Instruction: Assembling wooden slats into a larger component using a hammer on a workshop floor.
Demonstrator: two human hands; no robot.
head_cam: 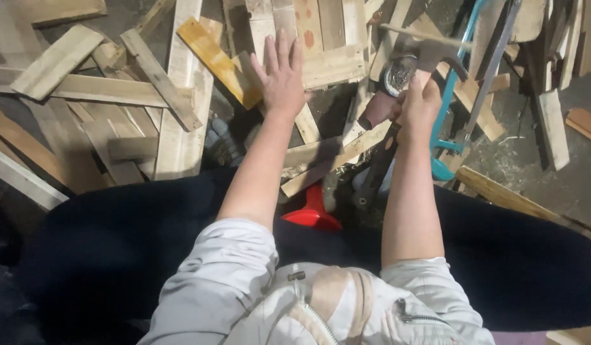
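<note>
My left hand (281,75) is spread flat, fingers apart, over a pile of wooden slats, resting on a pale plank (324,66) beside a yellow-painted board (215,59). My right hand (418,105) is closed around the handle of a claw hammer (429,54), whose dark metal head sits just above my fist. A round metal tin (396,75) lies close to the left of the hammer head.
A blue-framed hacksaw (460,96) lies to the right of my right hand. A red plastic object (312,211) stands between my knees. Loose planks and offcuts (104,89) cover the ground to the left and behind; a long slat (506,195) lies at the right.
</note>
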